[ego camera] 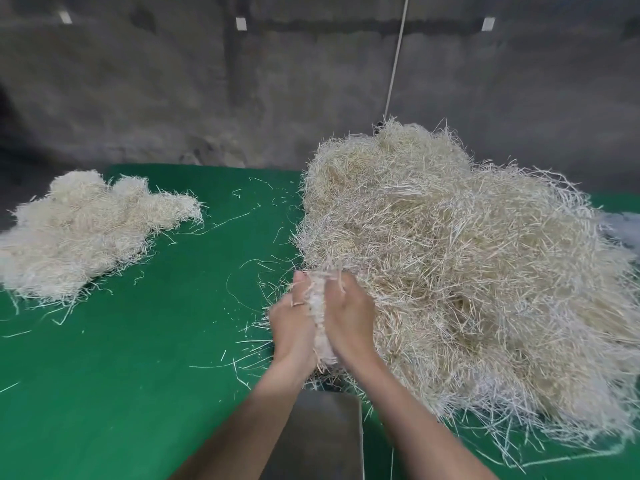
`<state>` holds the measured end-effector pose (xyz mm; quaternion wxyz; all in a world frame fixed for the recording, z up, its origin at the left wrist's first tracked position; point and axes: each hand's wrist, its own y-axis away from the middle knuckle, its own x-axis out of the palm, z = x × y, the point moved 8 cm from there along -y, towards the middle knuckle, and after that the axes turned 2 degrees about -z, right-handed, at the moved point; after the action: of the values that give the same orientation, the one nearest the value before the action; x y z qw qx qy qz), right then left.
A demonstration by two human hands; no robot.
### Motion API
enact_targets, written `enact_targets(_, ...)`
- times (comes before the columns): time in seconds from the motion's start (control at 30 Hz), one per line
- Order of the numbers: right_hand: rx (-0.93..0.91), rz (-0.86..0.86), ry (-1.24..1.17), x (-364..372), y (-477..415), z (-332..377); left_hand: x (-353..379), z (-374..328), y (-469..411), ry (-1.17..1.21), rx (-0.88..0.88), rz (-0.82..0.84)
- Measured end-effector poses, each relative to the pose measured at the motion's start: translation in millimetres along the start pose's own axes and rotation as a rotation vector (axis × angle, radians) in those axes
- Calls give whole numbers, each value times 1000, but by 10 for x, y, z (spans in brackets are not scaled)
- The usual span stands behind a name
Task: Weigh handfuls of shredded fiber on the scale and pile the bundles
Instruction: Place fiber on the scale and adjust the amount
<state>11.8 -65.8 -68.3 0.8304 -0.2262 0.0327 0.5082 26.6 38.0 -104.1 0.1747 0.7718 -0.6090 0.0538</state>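
Evidently the person is gathering a measure. Both hands meet at the near edge of the big heap of shredded fiber (450, 271), which fills the table from about one to four o'clock, so loose stock lies within easy reach. The left hand (292, 327) and right hand (349, 320) face palm to palm and clamp a pale handful (320, 317) between them, fingers curled round it, probably to squeeze the springy strands into a wad that will hold together. Strands bristle out above the fingertips.

Directly at six o'clock from the hands, between the forearms, sits a grey metal scale pan (325, 431), its readout not visible. Its place right below the grip suggests the wad needs only to be lowered to be weighed.

Finished bundles form a smaller pile (79, 230) at ten o'clock, well apart from the heap across the green cloth (156, 358), likely so weighed and unweighed fiber cannot mix. Both forearms reach forward from the lower edge, wrists close and angled inward.
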Motion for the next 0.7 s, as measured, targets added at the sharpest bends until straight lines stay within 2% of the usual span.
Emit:
enact_targets(0.07, 43, -62, -155, -93, -70, -6, 45, 45, 31, -67, -69, 39)
enact_targets(0.13, 79, -81, -168, -71, 65, -17, 88, -61, 29, -23, -87, 105)
enact_targets(0.17, 100, -23, -159, -4, 147, -40, 44, -162, -16, -25, -4, 84)
enact_targets(0.23, 203, 164, -229, 72, 208, -167, -121, -411, -102, -223, 256, -6)
enact_targets(0.3, 378, 314, -439, 8, 165, -313, -217, -540, -155, -455, 431, -70)
enact_targets(0.33, 411, 362, -546, -30, 144, -322, -208, -539, -163, -553, 459, -70)
enact_targets(0.37, 398, 398, -567, -47, 120, -315, -135, -495, -155, -632, 445, -30)
enact_targets(0.43, 277, 445, -364, -19, 80, -189, 55, -342, -130, -659, 340, 59)
enact_targets(0.5, 182, 369, -209, -17, -6, -22, 164, -309, -82, -453, 186, 105)
enact_targets(0.57, 286, 206, -314, -104, -180, -17, 206, -243, 51, -82, -4, 168)
enact_targets(0.6, 347, 118, -405, -155, -272, -98, 202, -163, 113, 23, -68, 183)
enact_targets(0.67, 331, 64, -384, -164, -295, -141, 197, 22, 233, 20, -181, 122)
enact_targets(0.7, 241, 87, -300, -139, -206, -81, 186, 51, 261, 12, -204, 60)
